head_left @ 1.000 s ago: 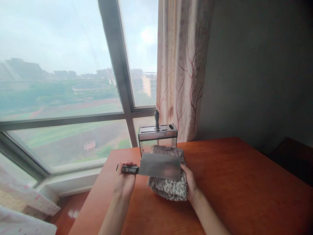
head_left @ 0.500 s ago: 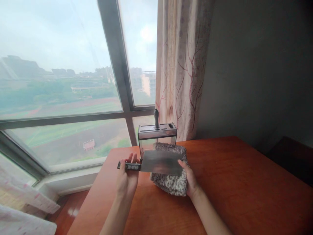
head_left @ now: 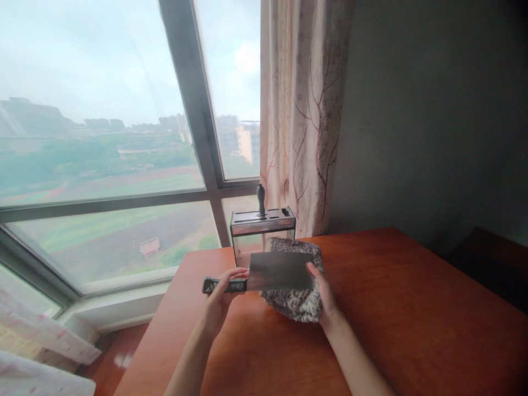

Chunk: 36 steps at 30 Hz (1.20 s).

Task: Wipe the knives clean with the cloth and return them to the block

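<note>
A cleaver (head_left: 281, 271) is held level above the table, its broad grey blade pointing right and its black handle to the left. My left hand (head_left: 220, 300) is closed around that handle near the blade. Behind the blade hangs a fluffy grey cloth (head_left: 297, 306), showing above and below the steel. My right hand (head_left: 324, 291) grips the cloth at its right side, thumb on the front of the blade near the tip end. The fingers behind the cloth are hidden.
A knife block (head_left: 264, 223) with clear sides and one dark-handled tool upright in it stands behind the cloth, on the wooden table (head_left: 371, 319). Beyond are a large window (head_left: 103, 137), a patterned curtain (head_left: 303, 110) and a dark wall (head_left: 421, 126).
My left fingers, earlier stretched out beneath the handle, have curled around it. The cleaver, the cloth and my right hand have shifted slightly to the right.
</note>
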Available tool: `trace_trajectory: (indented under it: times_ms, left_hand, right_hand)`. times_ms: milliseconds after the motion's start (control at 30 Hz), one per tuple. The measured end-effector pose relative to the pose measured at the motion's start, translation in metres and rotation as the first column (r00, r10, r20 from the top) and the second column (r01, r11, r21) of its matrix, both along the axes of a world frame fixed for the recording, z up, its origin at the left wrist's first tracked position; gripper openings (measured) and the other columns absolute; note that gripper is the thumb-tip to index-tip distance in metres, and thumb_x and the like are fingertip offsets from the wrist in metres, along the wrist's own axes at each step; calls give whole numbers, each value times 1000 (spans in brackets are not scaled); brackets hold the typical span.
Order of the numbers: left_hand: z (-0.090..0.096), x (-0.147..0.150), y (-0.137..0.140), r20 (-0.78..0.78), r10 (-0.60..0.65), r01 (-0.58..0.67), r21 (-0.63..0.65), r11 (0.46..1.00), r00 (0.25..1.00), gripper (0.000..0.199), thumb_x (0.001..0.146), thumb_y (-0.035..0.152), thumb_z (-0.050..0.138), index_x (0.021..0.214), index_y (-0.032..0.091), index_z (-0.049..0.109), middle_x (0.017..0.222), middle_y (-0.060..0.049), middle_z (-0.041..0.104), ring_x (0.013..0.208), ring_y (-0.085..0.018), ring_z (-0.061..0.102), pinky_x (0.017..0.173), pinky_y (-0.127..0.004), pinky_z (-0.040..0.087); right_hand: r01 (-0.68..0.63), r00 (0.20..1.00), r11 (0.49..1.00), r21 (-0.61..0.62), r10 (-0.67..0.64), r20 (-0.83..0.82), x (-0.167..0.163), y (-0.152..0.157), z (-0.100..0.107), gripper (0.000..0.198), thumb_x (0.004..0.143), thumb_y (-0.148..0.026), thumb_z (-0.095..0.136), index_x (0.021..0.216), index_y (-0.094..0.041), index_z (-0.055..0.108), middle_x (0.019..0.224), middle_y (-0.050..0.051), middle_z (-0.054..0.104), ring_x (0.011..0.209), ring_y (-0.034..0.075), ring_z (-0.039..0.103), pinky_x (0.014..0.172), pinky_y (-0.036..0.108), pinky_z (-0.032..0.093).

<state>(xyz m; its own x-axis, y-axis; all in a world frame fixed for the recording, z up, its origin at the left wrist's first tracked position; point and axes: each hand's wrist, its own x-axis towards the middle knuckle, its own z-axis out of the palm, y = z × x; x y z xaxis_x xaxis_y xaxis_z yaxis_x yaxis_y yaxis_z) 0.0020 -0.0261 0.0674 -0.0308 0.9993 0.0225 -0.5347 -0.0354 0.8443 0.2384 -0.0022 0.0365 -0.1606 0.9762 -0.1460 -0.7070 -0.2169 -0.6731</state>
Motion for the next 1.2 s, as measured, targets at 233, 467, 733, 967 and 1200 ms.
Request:
trace_trajectory:
  times_ms: [233, 467, 733, 967, 1200]
  left_hand:
    - [-9, -3, 2, -212, -57, 52, -28, 998, 976, 21, 78, 32, 66, 77, 12, 72, 68, -10, 69, 64, -24, 64, 56, -30, 46]
    - [-16, -1, 3, -222, -91, 81, -56, 995, 971, 34, 83, 42, 57, 86, 11, 71, 68, -9, 70, 65, -21, 64, 58, -29, 43]
    - [-18, -4, 4, -67, -93, 87, -91, 992, 993, 32, 81, 41, 60, 81, 11, 72, 71, -8, 71, 63, -19, 62, 61, -28, 43]
    - [-19, -4, 7, -91, -86, 74, -123, 990, 992, 37, 81, 46, 60, 79, 12, 72, 62, -6, 68, 55, -16, 59, 56, -26, 42]
    - [-21, -8, 8, -137, 8, -17, -70, 997, 990, 38, 81, 46, 59, 75, 10, 71, 61, -6, 68, 53, -16, 58, 55, -27, 41]
  right_hand:
    - [245, 943, 969, 40, -248, 223, 9, 15, -22, 46, 66, -35, 78, 107, -18, 66, 96, 6, 75, 88, 27, 70, 78, 37, 57]
    - [243, 899, 962, 125, -272, 343, 12, 15, -20, 42, 65, -38, 79, 100, -17, 69, 99, 6, 74, 90, 28, 70, 80, 36, 56]
    - [187, 920, 974, 130, -220, 326, 11, 5, -7, 46, 67, -38, 77, 107, -17, 67, 99, 7, 74, 90, 30, 69, 81, 40, 54]
    - [191, 920, 974, 124, -222, 322, 9, 8, -14, 46, 66, -37, 76, 108, -18, 67, 96, 7, 75, 87, 29, 69, 81, 41, 53]
    - [64, 975, 996, 65, -77, 208, 11, 2, -9, 35, 69, -34, 72, 100, -17, 69, 89, 6, 75, 84, 28, 69, 76, 39, 53]
